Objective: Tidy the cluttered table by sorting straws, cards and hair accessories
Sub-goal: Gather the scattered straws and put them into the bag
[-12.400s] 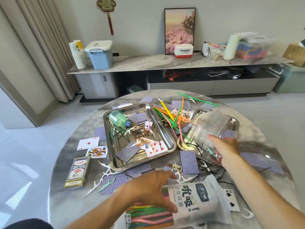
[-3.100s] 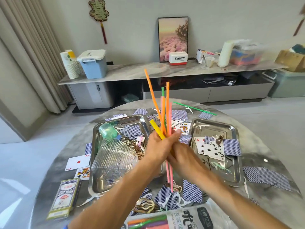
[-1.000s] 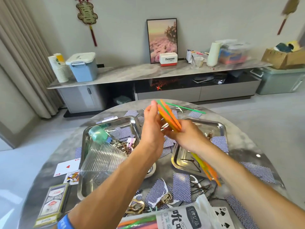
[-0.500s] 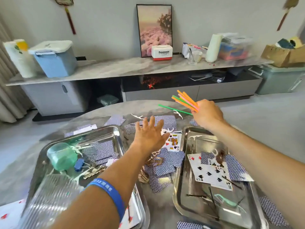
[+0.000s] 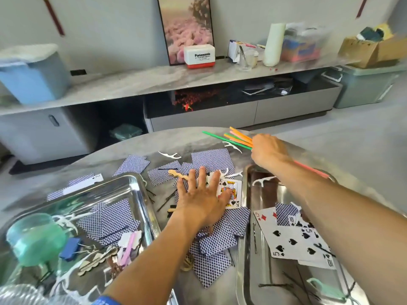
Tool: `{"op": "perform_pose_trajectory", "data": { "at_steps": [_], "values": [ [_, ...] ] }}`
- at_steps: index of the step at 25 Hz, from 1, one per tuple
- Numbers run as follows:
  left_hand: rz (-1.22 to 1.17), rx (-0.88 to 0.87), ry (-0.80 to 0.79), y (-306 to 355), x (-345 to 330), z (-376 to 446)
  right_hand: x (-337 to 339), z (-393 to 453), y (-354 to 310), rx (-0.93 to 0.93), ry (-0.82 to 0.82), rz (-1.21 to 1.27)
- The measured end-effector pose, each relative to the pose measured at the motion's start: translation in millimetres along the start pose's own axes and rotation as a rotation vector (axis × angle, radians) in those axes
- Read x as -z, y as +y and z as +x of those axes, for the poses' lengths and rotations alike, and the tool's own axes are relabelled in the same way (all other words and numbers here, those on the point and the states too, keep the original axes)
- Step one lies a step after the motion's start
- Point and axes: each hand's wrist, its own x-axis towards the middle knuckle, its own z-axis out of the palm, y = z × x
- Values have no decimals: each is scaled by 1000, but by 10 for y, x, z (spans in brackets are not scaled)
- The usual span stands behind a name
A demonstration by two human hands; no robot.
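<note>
A white box (image 5: 199, 56) at upper centre reads "Panasonic". The left hand (image 5: 201, 198), fingers spread flat, presses on playing cards (image 5: 220, 236) mid-frame. The right hand (image 5: 267, 151) grasps a straw bundle (image 5: 239, 137) at the table's (image 5: 176, 139) far edge, upper right

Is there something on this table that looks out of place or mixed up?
Yes. The right steel tray mixes playing cards, black hairpins and a white floss pick. One green straw lies alone at the table's far edge, beside the bundle in the right hand.
</note>
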Motion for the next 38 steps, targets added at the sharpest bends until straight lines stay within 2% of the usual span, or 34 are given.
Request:
{"op": "perform_pose_trajectory", "data": {
  "at_steps": [5, 7, 11, 13, 15, 17, 19, 20, 21, 22, 23, 24, 26, 28, 30, 32, 35, 38],
  "values": [
    [-35, -5, -31, 12, 31, -15, 142, -162, 71, 92, 54, 30],
    [-26, -39, 37, 7, 85, -102, 313, -324, 124, 116, 59, 78],
    [77, -54, 517, 28, 278, -542, 810, -860, 236, 243, -33, 265],
    [159, -156, 663, 100, 382, -863, 1058, -1258, 283, 309, -186, 455],
    [227, -251, 743, 182, 523, -1191, 1290, -1723, 304, 336, -327, 718],
    [164, -299, 714, 238, 673, -1522, 1474, -2076, 259, 362, -316, 934],
    [39, -277, 632, 245, 786, -1889, 1637, -2361, 175, 282, -55, 1069],
    [-62, -236, 609, 229, 801, -2055, 1726, -2475, 120, 151, 121, 1153],
    [-227, -183, 608, 221, 825, -2217, 1829, -2584, 60, 7, 227, 1305],
    [-430, -147, 626, 232, 862, -2379, 1942, -2685, -7, -103, 224, 1512],
    [-611, -140, 641, 292, 902, -2550, 2028, -2807, -80, -167, 136, 1691],
    [-726, -175, 634, 398, 935, -2680, 2055, -2930, -143, -143, 17, 1787],
    [-797, -312, 582, 678, 957, -2958, 2041, -3204, -255, -3, -181, 1709],
    [-755, -340, 567, 876, 938, -3118, 2060, -3358, -295, 25, -224, 1587],
    [-747, -255, 504, 888, 852, -3168, 2098, -3369, -193, 25, -110, 1584],
    [-823, -176, 412, 755, 738, -3196, 2106, -3279, -10, 23, -3, 1695],
    [-817, -133, 401, 614, 601, -3196, 1962, -3147, 293, -71, 176, 1781],
    [-790, -85, 397, 602, 455, -3111, 1701, -3043, 415, -211, 257, 1812]
  ]
}}
